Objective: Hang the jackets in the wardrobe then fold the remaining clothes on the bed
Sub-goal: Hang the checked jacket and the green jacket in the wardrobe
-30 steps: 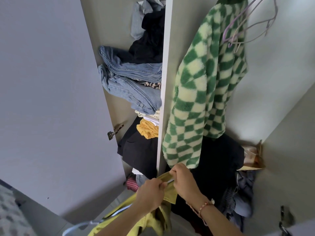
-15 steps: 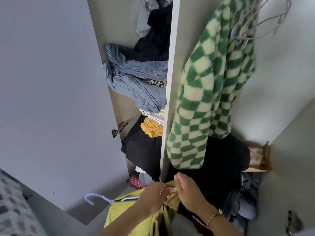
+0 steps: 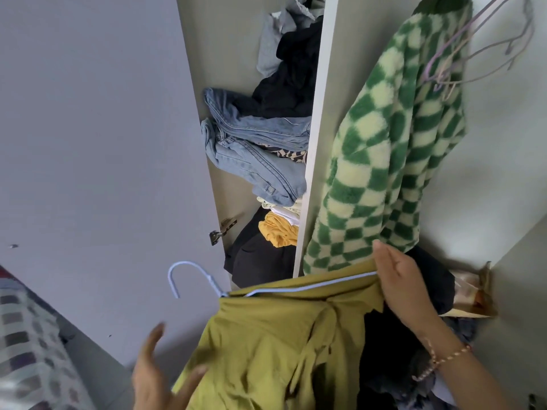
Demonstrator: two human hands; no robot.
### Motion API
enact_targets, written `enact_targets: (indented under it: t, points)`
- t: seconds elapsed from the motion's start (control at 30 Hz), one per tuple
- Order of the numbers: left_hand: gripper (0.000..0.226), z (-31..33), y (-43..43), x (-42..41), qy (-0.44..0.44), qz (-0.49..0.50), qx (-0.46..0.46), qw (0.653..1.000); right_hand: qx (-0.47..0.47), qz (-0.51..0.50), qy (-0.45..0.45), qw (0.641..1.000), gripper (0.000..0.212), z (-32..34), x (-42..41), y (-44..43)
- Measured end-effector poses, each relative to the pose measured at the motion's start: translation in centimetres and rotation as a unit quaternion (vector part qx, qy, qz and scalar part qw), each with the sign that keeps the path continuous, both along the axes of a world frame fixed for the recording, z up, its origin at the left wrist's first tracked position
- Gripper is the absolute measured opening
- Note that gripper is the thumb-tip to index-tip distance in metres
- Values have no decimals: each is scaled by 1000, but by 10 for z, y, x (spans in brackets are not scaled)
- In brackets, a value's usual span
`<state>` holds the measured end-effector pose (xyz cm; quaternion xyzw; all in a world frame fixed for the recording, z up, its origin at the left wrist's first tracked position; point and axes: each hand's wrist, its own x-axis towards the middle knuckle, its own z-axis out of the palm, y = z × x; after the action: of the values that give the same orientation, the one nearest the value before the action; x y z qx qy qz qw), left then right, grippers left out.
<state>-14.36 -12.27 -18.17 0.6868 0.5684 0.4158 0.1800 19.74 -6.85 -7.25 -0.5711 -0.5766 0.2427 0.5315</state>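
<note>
**Yellow jacket on its hanger, ready for the wardrobe**

Standing at the open wardrobe [image 3: 318, 128], I hold a yellow jacket [image 3: 281, 335] low and near, in front of the right-hand compartment. It sits on a pale blue hanger [image 3: 310, 287] whose hook points left, toward the door [image 3: 103, 143]; jeans [image 3: 257, 149] are stacked on the left shelves.

To hang it well, I judge I should first settle both shoulders on the hanger and turn the hook upright. Then I lift it past the green checked jacket [image 3: 384, 161] to the rail, out of view above near the spare hangers [image 3: 473, 54], without dragging the checked one down.

My left hand [image 3: 157, 377] is spread wide with straight fingers, holding nothing, thumb at the jacket's lower left edge. My right hand [image 3: 396, 279] is closed on the jacket's right shoulder, over the hanger's end, and seems to carry the weight.
</note>
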Motion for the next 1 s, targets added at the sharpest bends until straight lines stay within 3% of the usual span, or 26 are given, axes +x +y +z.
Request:
enact_targets:
  t: [0.07,0.1,0.17,0.2,0.27,0.37,0.4,0.5,0.6,0.63,0.73,0.8,0.9,1.0]
  points:
    - [64,6,16,1,-28,-10,-88,996,-21,-2,40,999,82,-8,8,4]
    - [58,8,27,6,-9,-30,-93,995,-26,-5,60,998,79,-14,10,6]
    - [65,9,44,18,-66,-58,-109,990,-46,-19,85,995,70,-24,10,6]
    - [60,14,50,23,-97,-55,-113,987,-61,-15,80,995,78,-27,9,5]
    - [40,26,58,30,-117,-45,-98,987,-86,-6,17,996,97,-34,15,3]
    - [16,54,68,31,-104,-81,-63,989,-84,18,-172,981,83,-31,22,0]
    - [12,65,69,33,-86,-106,-62,989,-76,45,-194,977,75,-25,15,1]
    - [14,86,73,45,-44,-172,-62,982,-121,179,-91,972,45,3,-29,1]
    - [30,95,76,52,29,-210,-39,976,-78,249,-78,962,17,25,-68,11]
    - [33,96,75,52,49,-218,-30,974,-48,248,-83,964,15,31,-77,13]
    - [27,99,72,49,65,-227,-6,972,-2,236,-108,966,38,35,-85,18]
    - [29,101,71,45,72,-192,48,977,24,223,-113,968,41,35,-85,20]
    - [36,80,61,36,77,-40,147,985,54,168,-126,976,50,36,-86,23]
    - [61,42,37,43,-6,100,131,986,94,99,-105,985,51,35,-85,29]
